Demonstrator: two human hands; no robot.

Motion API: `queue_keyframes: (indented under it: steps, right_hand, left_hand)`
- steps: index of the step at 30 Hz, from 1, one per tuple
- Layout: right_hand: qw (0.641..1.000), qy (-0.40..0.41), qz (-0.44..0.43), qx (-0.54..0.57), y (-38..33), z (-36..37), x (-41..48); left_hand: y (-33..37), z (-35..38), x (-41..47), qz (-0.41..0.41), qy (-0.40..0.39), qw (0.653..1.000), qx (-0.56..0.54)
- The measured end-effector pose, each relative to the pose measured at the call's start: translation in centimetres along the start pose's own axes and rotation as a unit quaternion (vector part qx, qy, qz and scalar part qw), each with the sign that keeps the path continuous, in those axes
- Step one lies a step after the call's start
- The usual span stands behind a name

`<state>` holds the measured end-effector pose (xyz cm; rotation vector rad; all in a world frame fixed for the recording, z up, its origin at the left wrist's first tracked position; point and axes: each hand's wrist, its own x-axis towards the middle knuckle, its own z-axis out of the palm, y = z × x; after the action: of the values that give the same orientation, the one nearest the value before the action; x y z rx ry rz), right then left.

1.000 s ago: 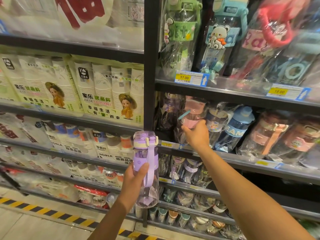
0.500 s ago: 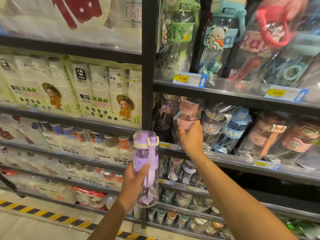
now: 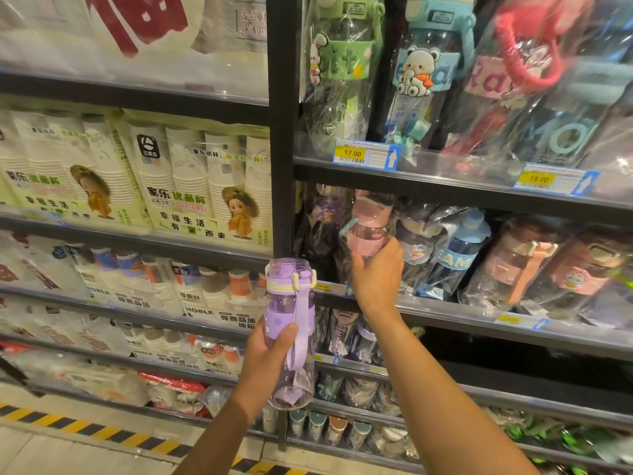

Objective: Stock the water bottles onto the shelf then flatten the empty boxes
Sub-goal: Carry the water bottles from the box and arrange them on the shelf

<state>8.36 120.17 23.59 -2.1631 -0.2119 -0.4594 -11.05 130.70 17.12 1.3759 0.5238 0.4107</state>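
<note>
- Far left: packs of paper cups fill the neighbouring shelves. Not part of the task.
- Left hand grips a purple bottle round its lower half, thumb across the front. The bottle is upright with its strap hanging down, held in the air in front of the shelf post, on no shelf yet.
- Right hand is curled round a pink bottle in clear wrap. It sits at the left end of the middle shelf, just behind the front rail, between a dark wrapped bottle and a blue bottle.
- Further right: more wrapped bottles packed close together, pink and brown ones, blurred.
- Step: stocking. The pink bottle looks to be getting seated or nudged into the row.
- Next move, my guess: stand the pink one, let go, then find a gap for the purple one. The row looks tight, so neighbours likely need pushing aside. The wrap looks slippery and tall bottles could tip.
- Hidden: the hand covers the pink bottle's base, so I can't tell if it rests on the shelf board. The right fingertips are behind the bottle.
- No boxes are in view, so the flattening step can't be judged.
- Top-shelf bottles are cut off at the frame edge. Lower price tags are too small to read.
</note>
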Motion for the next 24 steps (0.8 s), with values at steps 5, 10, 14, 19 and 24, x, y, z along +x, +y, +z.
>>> queue_keyframes:
  steps: [5, 10, 14, 19, 24]
  right_hand:
    - [0.997, 0.031, 0.014, -0.069, -0.2, -0.4, -0.1]
    - [0.998, 0.027, 0.029, -0.053, 0.0, -0.7, -0.1]
    - [0.999, 0.023, 0.014, -0.024, 0.4, -1.2, -0.8]
    - [0.993, 0.045, -0.014, 0.105, 0.2, -2.9, -1.9]
    - [0.952, -0.182, -0.07, 0.236, -1.3, -7.2, -3.9]
  left_hand:
    - [0.1, 0.4, 0.1, -0.003, -0.001, 1.0, -0.01]
    - [0.2, 0.6, 0.1, -0.007, -0.004, 1.0, -0.002]
    - [0.4, 0.8, 0.0, 0.001, -0.007, 1.0, 0.013]
    - [0.3, 1.2, 0.3, 0.019, -0.032, 0.999, 0.04]
    - [1.3, 2.0, 0.3, 0.042, -0.094, 0.993, 0.054]
